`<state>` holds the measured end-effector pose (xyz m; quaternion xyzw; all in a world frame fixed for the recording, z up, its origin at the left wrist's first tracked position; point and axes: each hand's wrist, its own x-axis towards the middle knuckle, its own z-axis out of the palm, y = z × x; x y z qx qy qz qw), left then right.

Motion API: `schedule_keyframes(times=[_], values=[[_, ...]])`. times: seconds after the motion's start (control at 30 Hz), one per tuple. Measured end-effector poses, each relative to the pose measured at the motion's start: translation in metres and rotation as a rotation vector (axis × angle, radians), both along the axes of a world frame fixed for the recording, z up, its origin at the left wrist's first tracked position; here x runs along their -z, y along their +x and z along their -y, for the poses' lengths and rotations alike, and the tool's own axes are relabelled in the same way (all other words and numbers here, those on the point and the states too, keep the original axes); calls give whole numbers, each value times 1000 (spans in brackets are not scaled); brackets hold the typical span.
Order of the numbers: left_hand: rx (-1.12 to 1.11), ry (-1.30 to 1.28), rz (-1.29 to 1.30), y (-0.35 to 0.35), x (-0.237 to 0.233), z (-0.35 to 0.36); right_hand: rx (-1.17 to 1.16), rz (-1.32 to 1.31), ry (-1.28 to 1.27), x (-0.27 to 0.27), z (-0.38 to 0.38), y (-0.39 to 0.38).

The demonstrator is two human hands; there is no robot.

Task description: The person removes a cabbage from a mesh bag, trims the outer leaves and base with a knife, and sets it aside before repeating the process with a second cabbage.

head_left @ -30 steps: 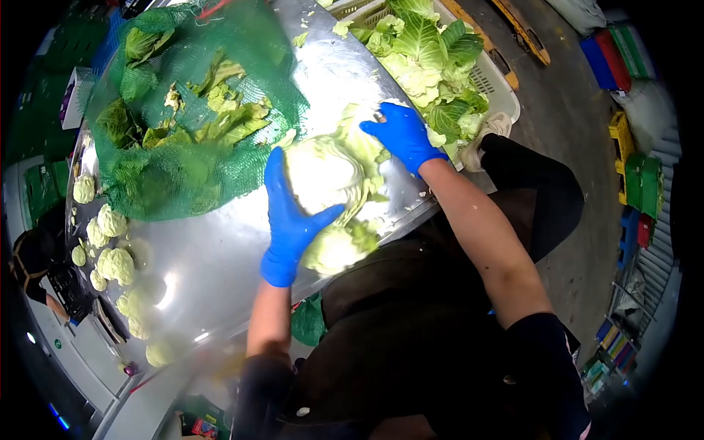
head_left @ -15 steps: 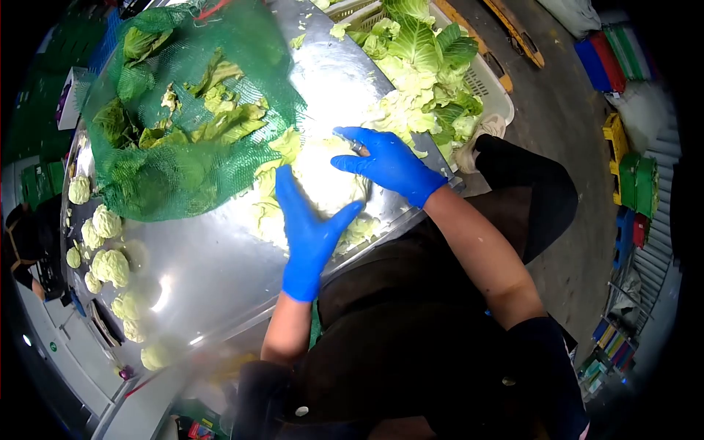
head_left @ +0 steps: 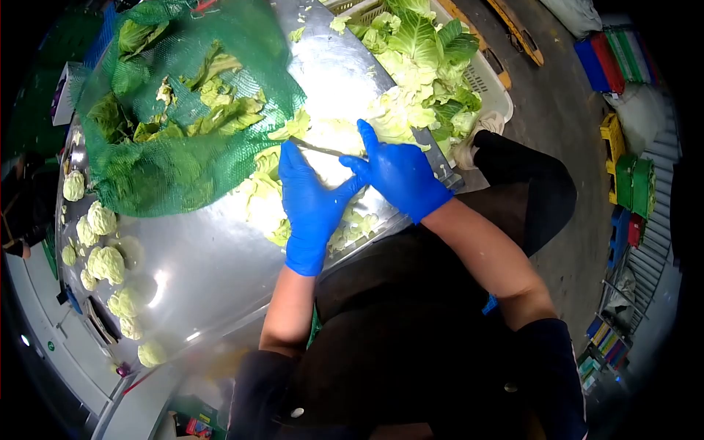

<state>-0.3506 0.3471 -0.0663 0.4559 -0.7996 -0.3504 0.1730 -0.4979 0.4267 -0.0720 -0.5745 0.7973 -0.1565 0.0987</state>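
Observation:
A pale cabbage lies on the metal table, close to its near edge. My left hand, in a blue glove, grips its near side with fingers and thumb spread around it. In my blue-gloved right hand is a knife, its thin blade lying across the cabbage and pointing left. The right fingers hide the handle. Loose cabbage leaves surround the cabbage, partly under my left hand.
A green mesh sack with leaves spreads over the table's far left. Several small pale heads line the left edge. Beyond the right edge stands a light crate heaped with leaves. Stacked coloured crates stand farther right.
The knife blade has come into view across the cabbage as my right hand turned. My left hand has shifted slightly up and right, and the hands are closer together.

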Motion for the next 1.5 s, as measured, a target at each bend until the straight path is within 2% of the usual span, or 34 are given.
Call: schedule_keyframes(times=[0.1, 0.13, 0.17, 0.23, 0.27, 0.3, 0.37, 0.4, 0.5, 0.53, 0.57, 0.63, 0.67, 0.77, 0.87, 0.9, 0.97, 1.07, 1.17, 1.3, 1.43, 1.5], values=[[-17, -4, 38, -2, -1, 0, 0, 49, -93, 6, 6, -9], [-38, 51, 14, -2, 4, 0, 0, 137, 49, -2, 11, -14], [-16, -3, 25, -1, 5, -5, -197, 92, 6, -2, 13, -32], [35, -112, 56, 3, 3, -22, -275, -65, 256, -6, 33, -71], [46, -136, 12, 4, 3, -32, -70, 205, 419, -7, 43, -77], [81, -220, 0, 10, 15, -38, -415, -1, 138, 14, 33, -73], [67, -219, -26, 13, 13, -35, -39, 242, 100, 4, 37, -39], [59, -169, -31, 16, 12, -31, -11, 236, -15, -3, 35, -33], [23, -54, -36, 21, 9, -19, 92, 219, 19, -14, 21, -30], [-5, -33, -38, 19, 9, -18, 53, 204, 92, -21, 14, -27], [-30, -11, -42, 17, 9, -17, -1, 146, -14, -18, 3, -22], [-13, 43, 4, 13, 5, -12, -31, 192, 28, -15, -11, -12], [-6, 67, 29, 12, 3, -9, -24, 239, 48, -8, -15, -7], [10, 110, 12, 10, 3, -5, 6, 126, 53, -2, -12, -1], [22, 81, -15, 8, 5, -11, -2, -5, -153, 8, 6, -17], [48, -52, 42, 11, 10, -20, -11, 88, -95, 7, 14, -30], [31, -130, -16, 15, 14, -27, -2, 197, 4, -2, 24, -38], [-13, 2, -56, 18, 7, -30, 35, 205, 88, -12, 27, -36], [27, -81, -18, 25, 5, -43, 127, 186, 213, 19, 36, -61], [34, 20, -172, 56, 18, -56, 179, 297, 213, 54, 37, -78], [51, 105, -290, 84, 18, -58, 206, 380, 356, 33, 42, -83], [77, 43, -229, 80, 15, -51, 205, 278, 208, 28, 33, -73]])
